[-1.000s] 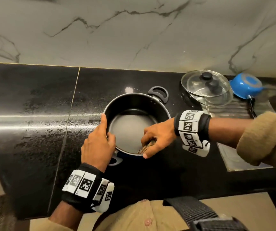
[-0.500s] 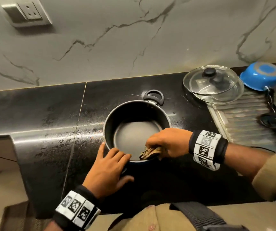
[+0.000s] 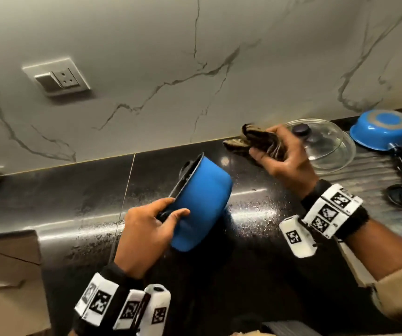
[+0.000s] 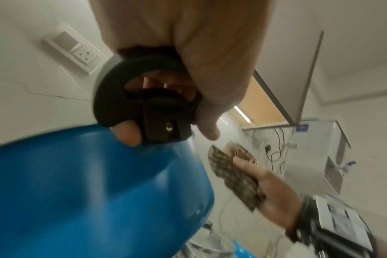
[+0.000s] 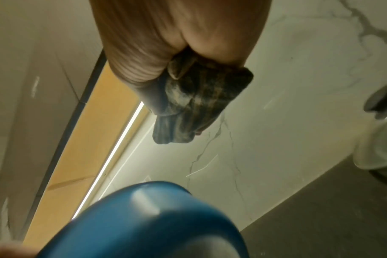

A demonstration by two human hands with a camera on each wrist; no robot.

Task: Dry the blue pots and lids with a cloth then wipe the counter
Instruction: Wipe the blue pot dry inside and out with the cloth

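My left hand (image 3: 161,217) grips the black side handle (image 4: 144,108) of a blue pot (image 3: 200,202) and holds it lifted and tipped on its side above the black counter (image 3: 255,209), its blue wall facing me. The same blue pot (image 5: 148,221) fills the bottom of the right wrist view. My right hand (image 3: 275,151) is raised to the right of the pot, apart from it, clutching a folded brown patterned cloth (image 3: 255,140). That cloth (image 4: 234,176) lies across the palm in the left wrist view. A glass lid (image 3: 326,146) with a dark knob lies behind the right hand.
A second blue pan (image 3: 382,129) lies upside down at the back right by a ribbed steel drainboard (image 3: 377,170). The counter surface is speckled with water. A marble wall with a socket plate (image 3: 57,77) rises behind.
The pot stood upright on the counter with my right hand wiping inside it. Now my left hand has lifted and tipped it by the handle, and my right hand has drawn the cloth out, up and right.
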